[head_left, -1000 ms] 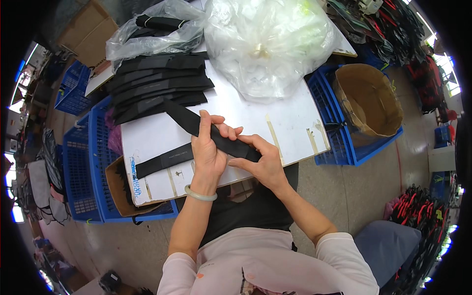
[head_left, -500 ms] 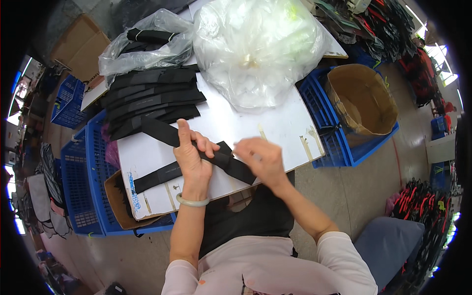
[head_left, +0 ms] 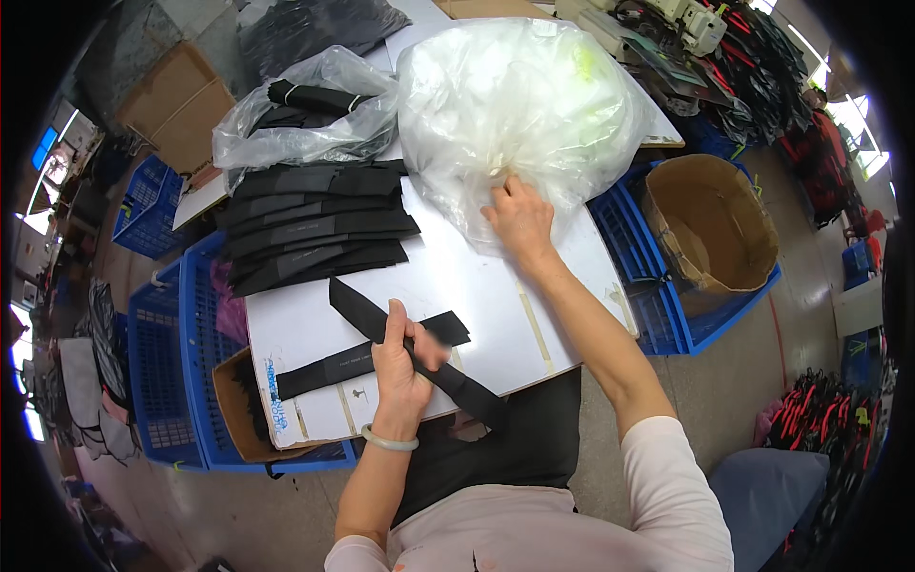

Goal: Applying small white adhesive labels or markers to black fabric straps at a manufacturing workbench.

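Left hand fingers closed round long flat black strap crossing white worktop; right hand fingers spread on clear plastic bag.

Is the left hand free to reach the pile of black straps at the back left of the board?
Probably not yet: the left hand is pinning two crossed black straps. The path over the white board to the pile looks open.

2 hands, 2 plastic bags

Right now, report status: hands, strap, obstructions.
Left hand grips black strap on board. Right hand on clear bag. Strap stack alongside.
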A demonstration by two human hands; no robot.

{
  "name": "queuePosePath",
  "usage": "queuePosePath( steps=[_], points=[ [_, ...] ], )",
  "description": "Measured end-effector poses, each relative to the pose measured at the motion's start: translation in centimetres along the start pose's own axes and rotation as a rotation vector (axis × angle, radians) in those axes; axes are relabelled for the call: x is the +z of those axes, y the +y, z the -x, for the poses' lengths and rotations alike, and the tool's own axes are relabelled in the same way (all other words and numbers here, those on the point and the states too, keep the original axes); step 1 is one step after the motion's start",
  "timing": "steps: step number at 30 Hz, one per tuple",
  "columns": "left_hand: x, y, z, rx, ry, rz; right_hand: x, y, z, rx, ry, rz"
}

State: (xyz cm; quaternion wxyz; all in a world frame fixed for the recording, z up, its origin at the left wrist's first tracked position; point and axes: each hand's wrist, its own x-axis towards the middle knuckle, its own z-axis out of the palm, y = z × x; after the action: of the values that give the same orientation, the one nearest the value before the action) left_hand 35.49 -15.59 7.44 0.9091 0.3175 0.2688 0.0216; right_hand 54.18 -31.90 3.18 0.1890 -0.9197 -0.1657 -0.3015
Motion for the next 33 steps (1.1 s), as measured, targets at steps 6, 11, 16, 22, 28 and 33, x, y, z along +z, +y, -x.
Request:
queuePosePath(
  steps=[6,11,16,22,28,33],
  points=[
    [-0.2,0.2,0.3,0.015,0.002,-0.010,0.8,1.4,0.3,-0.123,0.011,0.066],
    [-0.7,0.2,0.7,0.033,0.009,-0.015,-0.5,0.3,-0.3,-0.173,-0.023,0.027],
    [0.1,-0.4,1.7,0.017,-0.069,-0.024,0.2,2.5,0.0,-0.223,0.012,0.073],
    [-0.7,-0.5,1.5,-0.027,-0.068,-0.062,-8.2,-3.4,4.7,-0.086,0.209,-0.497],
    [1.1,-0.9,1.3,-0.202,-0.443,0.150,-13.1,-6.0,7.3,-0.467,0.002,-0.758],
    [0.3,-0.6,1.8,-0.084,-0.533,0.145,-15.3,-6.9,6.8,-0.271,-0.225,-0.979]
  ],
)
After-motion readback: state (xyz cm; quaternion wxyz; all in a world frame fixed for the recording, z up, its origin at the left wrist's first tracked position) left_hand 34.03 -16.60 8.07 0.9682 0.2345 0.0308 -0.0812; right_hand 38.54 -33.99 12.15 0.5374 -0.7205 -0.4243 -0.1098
